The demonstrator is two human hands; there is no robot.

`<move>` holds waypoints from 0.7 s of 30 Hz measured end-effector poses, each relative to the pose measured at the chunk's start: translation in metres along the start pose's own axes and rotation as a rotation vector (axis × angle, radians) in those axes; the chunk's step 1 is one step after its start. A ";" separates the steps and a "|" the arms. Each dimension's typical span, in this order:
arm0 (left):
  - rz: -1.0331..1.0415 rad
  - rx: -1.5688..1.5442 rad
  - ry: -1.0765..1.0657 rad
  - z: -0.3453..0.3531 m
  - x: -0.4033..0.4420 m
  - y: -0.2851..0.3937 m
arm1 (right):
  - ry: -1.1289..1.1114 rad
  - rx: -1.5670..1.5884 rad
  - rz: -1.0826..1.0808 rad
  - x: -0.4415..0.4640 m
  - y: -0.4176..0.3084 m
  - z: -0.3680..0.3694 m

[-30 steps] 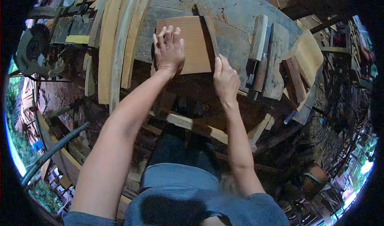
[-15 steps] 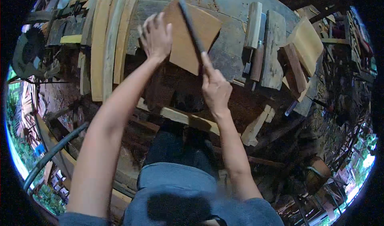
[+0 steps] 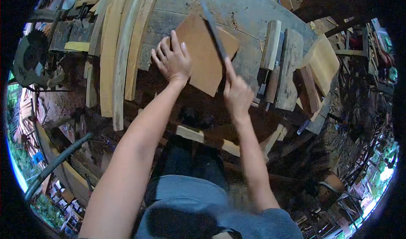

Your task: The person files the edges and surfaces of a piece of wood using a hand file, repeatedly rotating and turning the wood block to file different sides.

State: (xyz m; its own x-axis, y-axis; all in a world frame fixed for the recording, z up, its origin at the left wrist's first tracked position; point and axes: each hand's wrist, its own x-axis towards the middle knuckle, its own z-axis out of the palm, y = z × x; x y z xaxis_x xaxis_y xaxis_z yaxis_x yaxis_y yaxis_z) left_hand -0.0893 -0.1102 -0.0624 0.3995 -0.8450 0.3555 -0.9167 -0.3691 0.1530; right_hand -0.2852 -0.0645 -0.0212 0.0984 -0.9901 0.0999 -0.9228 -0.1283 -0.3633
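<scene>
A flat brown board [image 3: 203,55] lies tilted at an angle on the workbench, one corner towards me. My left hand [image 3: 172,61] rests on its left edge, fingers spread. My right hand [image 3: 238,94] is closed round the near end of a long dark blade-like tool [image 3: 215,34], its index finger stretched along it. The tool slants up and left over the right part of the board. Its far end is blurred, and whether it touches the board I cannot tell.
Long planks [image 3: 126,49] lie left of the board. To the right are a pale wood block [image 3: 271,44], a wooden-handled tool [image 3: 273,83], a grey board [image 3: 290,70] and a curved pale piece [image 3: 322,63]. A toothed disc [image 3: 31,59] stands far left.
The board has turned from nearly square to a slant over the past second. Since the last frame, the whole view has shifted slightly, and the tool sits further right over the board.
</scene>
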 end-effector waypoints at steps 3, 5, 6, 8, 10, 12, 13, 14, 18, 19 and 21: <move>-0.010 -0.061 -0.011 -0.004 0.001 0.000 | -0.087 -0.057 -0.004 -0.041 -0.002 -0.012; -0.007 -0.053 -0.019 -0.005 -0.004 -0.004 | -0.039 -0.107 -0.016 -0.017 0.003 -0.006; 0.001 -0.053 -0.011 -0.004 -0.003 -0.003 | 0.027 -0.158 -0.031 0.002 0.007 -0.003; -0.003 0.018 0.009 -0.001 0.000 0.000 | 0.060 -0.162 0.000 0.035 0.007 0.002; 0.004 0.009 0.004 -0.003 0.001 -0.002 | 0.097 -0.158 0.033 0.038 0.006 0.004; 0.010 -0.004 -0.003 -0.002 0.001 0.001 | 0.054 -0.132 0.048 0.017 0.006 -0.002; 0.009 -0.006 0.002 -0.002 0.001 0.001 | 0.005 -0.101 0.050 0.002 0.004 -0.004; 0.003 -0.003 0.005 -0.001 0.000 -0.001 | 0.016 -0.083 0.017 -0.017 0.004 -0.006; 0.004 -0.002 0.004 -0.005 0.000 0.000 | -0.005 -0.057 0.068 -0.006 0.005 -0.013; 0.012 -0.011 0.008 -0.003 0.000 0.001 | 0.006 -0.061 0.074 0.011 0.008 -0.009; 0.013 0.004 0.013 -0.001 0.000 -0.002 | 0.083 -0.116 0.099 0.041 0.010 -0.004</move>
State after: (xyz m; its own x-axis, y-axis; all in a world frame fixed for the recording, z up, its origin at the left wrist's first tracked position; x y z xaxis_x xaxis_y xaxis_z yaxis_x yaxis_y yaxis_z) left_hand -0.0877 -0.1094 -0.0613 0.3873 -0.8445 0.3698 -0.9219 -0.3594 0.1448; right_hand -0.2919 -0.1066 -0.0173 -0.0219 -0.9889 0.1472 -0.9638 -0.0182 -0.2661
